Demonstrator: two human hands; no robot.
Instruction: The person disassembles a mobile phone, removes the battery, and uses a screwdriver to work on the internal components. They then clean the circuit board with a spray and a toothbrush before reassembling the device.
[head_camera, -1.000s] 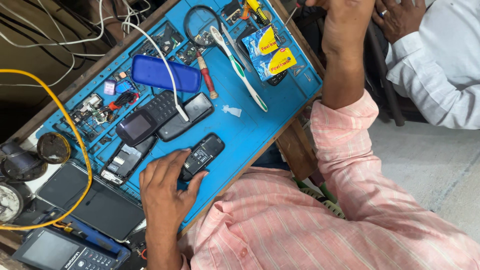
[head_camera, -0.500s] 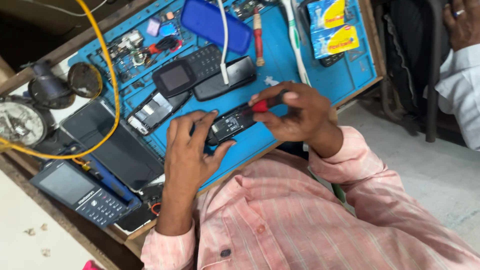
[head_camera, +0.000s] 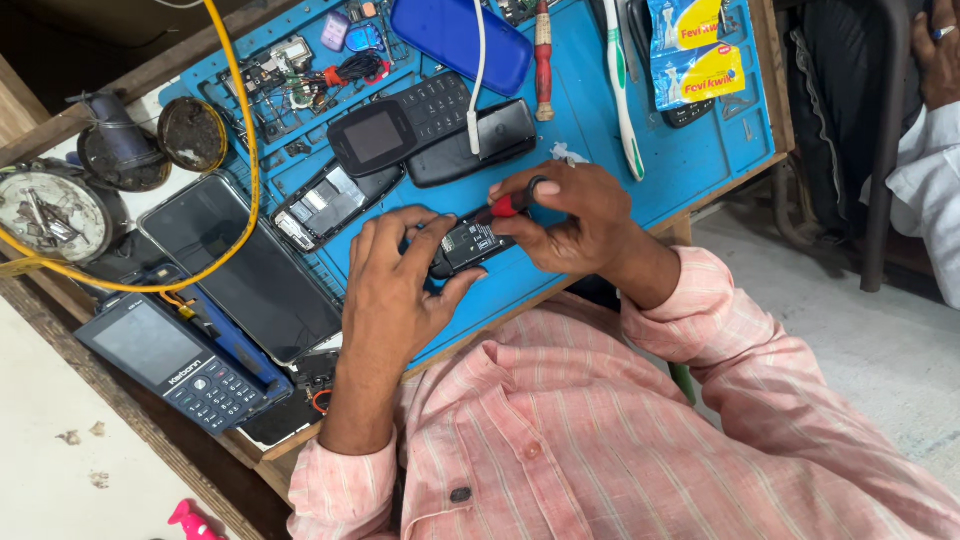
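Note:
A small black phone with its back open (head_camera: 468, 243) lies on a blue work mat (head_camera: 690, 160). My left hand (head_camera: 395, 280) grips the phone's left end and steadies it against the mat. My right hand (head_camera: 570, 215) holds a red-handled screwdriver (head_camera: 505, 207) with its tip down on the phone's exposed back. Both hands meet over the phone near the mat's front edge.
On the mat lie a black keypad phone (head_camera: 400, 125), a black phone cover (head_camera: 470, 143), an opened phone (head_camera: 330, 203), a blue case (head_camera: 462, 40), a toothbrush (head_camera: 622, 85) and yellow sachets (head_camera: 695, 50). A tablet (head_camera: 240, 265), a yellow cable (head_camera: 245, 130) and another person's hand (head_camera: 938, 50) are nearby.
My right hand came down from the far right with the red screwdriver and now works it on the phone. My left hand keeps its hold on the phone.

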